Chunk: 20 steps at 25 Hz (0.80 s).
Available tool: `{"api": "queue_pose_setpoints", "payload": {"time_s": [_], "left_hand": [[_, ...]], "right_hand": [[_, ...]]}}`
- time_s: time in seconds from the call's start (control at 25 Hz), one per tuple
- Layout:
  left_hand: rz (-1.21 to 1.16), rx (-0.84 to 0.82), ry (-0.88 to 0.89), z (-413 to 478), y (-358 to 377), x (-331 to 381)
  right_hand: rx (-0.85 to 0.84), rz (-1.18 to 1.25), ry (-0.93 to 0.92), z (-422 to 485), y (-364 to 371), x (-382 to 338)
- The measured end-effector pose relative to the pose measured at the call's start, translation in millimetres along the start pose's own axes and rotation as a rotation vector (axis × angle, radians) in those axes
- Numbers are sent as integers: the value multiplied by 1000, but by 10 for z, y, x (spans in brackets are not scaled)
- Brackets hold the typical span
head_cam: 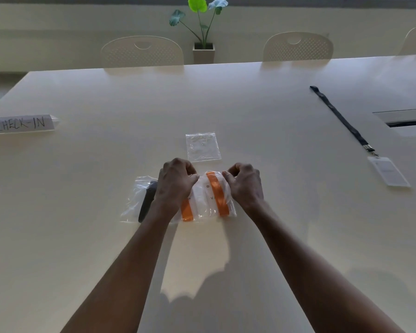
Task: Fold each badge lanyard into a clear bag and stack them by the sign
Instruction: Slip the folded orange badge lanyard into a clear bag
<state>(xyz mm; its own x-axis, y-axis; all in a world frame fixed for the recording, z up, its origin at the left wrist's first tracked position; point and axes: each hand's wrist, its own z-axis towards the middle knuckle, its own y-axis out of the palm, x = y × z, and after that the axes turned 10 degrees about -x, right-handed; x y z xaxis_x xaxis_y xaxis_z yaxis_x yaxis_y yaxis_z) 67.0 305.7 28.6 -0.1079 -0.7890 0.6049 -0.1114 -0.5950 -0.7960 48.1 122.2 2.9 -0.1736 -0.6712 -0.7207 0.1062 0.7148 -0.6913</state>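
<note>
A clear bag point(208, 200) with a folded orange lanyard point(217, 194) and a white badge inside lies at the table's middle. My left hand point(175, 182) and my right hand point(244, 183) pinch its far edge, fingers curled on the plastic. To its left another clear bag point(136, 200) holds a folded dark lanyard point(147, 200); my left wrist partly covers it. An empty clear bag point(203, 146) lies just beyond my hands. A dark lanyard point(344, 120) with a white badge point(388, 174) lies stretched out at the right. The CHECK-IN sign point(22, 123) stands at the far left.
The pale table point(106, 236) runs wide on all sides. A cable slot point(405, 120) is set into the table at the right edge. Chairs point(142, 52) and a potted plant point(203, 48) stand behind the far edge.
</note>
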Motion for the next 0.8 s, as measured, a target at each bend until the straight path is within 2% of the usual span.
{"api": "queue_pose_setpoints", "payload": {"time_s": [0.08, 0.2, 0.28, 0.4, 0.8], "left_hand": [[6, 86, 6, -68, 34, -9], [71, 197, 78, -323, 182, 15], [121, 109, 148, -508, 341, 9], [159, -3, 153, -656, 531, -96], [169, 32, 167, -692, 514, -179]], "right_hand": [[34, -99, -14, -136, -25, -5], [-20, -86, -71, -437, -13, 15], [-77, -63, -108, -589, 23, 23], [-97, -33, -145, -655, 73, -15], [-109, -18, -179, -689, 79, -20]]}}
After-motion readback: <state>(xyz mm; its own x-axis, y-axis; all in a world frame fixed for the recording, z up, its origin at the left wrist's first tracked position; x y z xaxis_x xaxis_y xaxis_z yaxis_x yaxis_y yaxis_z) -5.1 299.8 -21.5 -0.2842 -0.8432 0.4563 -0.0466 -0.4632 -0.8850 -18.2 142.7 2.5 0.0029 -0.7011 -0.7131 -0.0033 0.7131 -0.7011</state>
